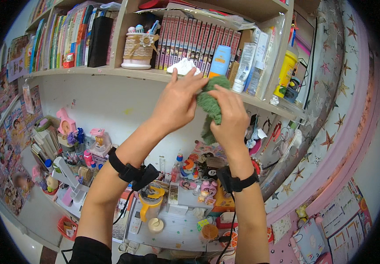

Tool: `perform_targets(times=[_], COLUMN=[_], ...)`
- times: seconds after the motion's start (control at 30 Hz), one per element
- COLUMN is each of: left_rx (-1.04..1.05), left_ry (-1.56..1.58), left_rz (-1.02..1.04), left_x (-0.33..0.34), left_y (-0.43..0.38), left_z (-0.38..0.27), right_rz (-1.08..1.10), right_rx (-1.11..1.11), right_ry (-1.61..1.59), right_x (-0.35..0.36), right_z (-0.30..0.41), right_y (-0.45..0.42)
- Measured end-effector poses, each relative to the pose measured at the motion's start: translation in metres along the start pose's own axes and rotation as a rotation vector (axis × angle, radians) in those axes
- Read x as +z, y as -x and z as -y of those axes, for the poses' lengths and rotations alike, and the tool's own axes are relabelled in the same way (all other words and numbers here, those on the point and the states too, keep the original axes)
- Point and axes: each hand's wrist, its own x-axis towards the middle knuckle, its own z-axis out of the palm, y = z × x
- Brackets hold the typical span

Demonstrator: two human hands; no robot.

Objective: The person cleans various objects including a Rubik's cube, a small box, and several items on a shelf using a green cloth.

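Note:
My right hand grips a fuzzy green cloth, bunched up at the shelf's front edge, with one end hanging down. My left hand is raised beside it, fingers apart; its fingertips reach to the cloth, and whether they press on it I cannot tell. Just behind the left fingers a white object lies on the wooden shelf. A blue bottle with an orange cap stands right behind the cloth, its lower end partly covered. A row of matching books fills the compartment behind.
On the shelf are a lace-wrapped pen holder, tubes and a yellow canister. Below, the desk carries a yellow-handled pitcher, a white desk lamp and small toys. A pink-edged curtain hangs at the right.

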Motion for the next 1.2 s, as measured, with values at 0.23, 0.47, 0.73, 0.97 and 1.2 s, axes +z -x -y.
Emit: perform_targets(times=[0.23,0.47,0.73,0.97,1.2], left_rx=[-0.186,-0.2,-0.21,-0.41,-0.739], left_ry=[0.059,-0.202,-0.223,0.754,1.361], left_rz=[-0.059,-0.122,-0.105,-0.16,-0.02], left_x=[0.012,0.054,0.074,0.029,0.025], left_y=[-0.05,-0.109,-0.117,-0.055,0.023], left_z=[-0.028,-0.04,-0.04,-0.087,-0.098], right_rz=[0.191,0.104,0.044,-0.273,-0.352], right_rx=[0.141,0.267,0.356,0.482,0.5], right_ry=[-0.173,-0.198,-0.223,-0.338,-0.548], right_x=[-0.034,-0.064,-0.086,-0.1,-0.053], right_z=[-0.001,-0.011,-0.018,-0.004,0.036], right_y=[0.041,0.058,0.078,0.062,0.07])
